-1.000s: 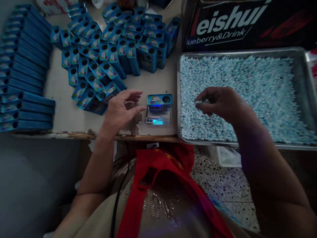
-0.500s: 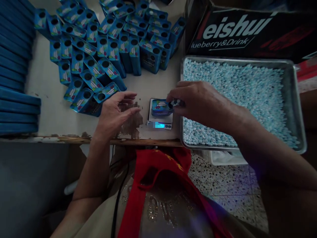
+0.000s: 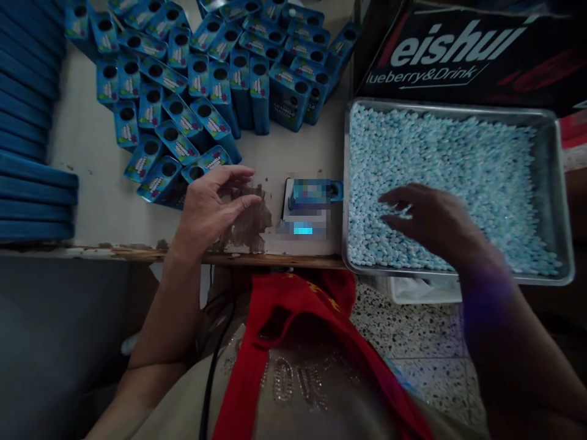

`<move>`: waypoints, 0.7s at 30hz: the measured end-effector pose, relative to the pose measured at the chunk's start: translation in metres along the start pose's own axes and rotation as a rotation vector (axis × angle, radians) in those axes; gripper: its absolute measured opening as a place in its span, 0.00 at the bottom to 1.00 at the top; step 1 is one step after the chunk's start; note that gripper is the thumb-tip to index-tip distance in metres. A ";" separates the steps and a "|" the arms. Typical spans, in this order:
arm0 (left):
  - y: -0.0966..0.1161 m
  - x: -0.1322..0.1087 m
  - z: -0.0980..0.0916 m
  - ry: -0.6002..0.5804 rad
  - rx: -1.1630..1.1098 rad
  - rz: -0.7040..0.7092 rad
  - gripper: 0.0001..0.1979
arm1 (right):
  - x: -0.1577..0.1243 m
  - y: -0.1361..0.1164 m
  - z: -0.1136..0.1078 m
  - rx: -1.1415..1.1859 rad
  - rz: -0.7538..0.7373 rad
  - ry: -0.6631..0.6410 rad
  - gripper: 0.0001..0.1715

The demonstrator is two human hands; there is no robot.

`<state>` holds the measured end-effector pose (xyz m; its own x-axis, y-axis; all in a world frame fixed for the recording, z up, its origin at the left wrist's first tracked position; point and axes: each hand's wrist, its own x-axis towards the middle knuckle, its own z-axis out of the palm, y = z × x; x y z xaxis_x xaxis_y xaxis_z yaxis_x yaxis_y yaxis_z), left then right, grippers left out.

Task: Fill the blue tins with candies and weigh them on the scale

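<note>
My left hand (image 3: 208,211) is at the table's front, its fingers curved and apart, with nothing in them. To its right a small digital scale (image 3: 305,219) with a lit display bears a blue candy tin (image 3: 305,194); both are partly blurred by blocks of pixels. My right hand (image 3: 428,223) hovers low over a metal tray (image 3: 567,201) full of pale blue and white candies (image 3: 454,159). Its thumb and fingers are parted over the candies, and I see nothing held between them.
Several blue tins (image 3: 199,79) with round dark holes in their tops crowd the back of the table. Stacked blue pieces (image 3: 36,195) line the left side. A black printed carton (image 3: 449,61) stands behind the tray. The table's worn wooden edge (image 3: 238,260) runs in front.
My right hand has left the hole of the tin on the scale and moved right, over the candies. Its fingers have parted. My left hand stays nearly in place. The view has shifted slightly.
</note>
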<state>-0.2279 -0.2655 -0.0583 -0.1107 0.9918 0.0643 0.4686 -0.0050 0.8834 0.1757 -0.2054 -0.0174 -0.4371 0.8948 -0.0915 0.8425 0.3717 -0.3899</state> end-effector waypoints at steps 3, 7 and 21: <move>0.010 0.001 0.010 -0.037 0.014 0.023 0.24 | -0.016 0.014 0.028 -0.057 -0.069 -0.142 0.30; 0.025 0.006 0.024 -0.060 0.003 0.097 0.22 | -0.008 -0.006 0.055 -0.236 -0.026 -0.191 0.38; 0.035 -0.004 0.020 -0.046 0.109 0.083 0.22 | 0.008 0.028 0.037 0.277 0.123 -0.042 0.07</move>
<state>-0.1937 -0.2668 -0.0369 -0.0291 0.9934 0.1113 0.5671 -0.0753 0.8202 0.1843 -0.1971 -0.0624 -0.3547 0.9157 -0.1886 0.7746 0.1748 -0.6079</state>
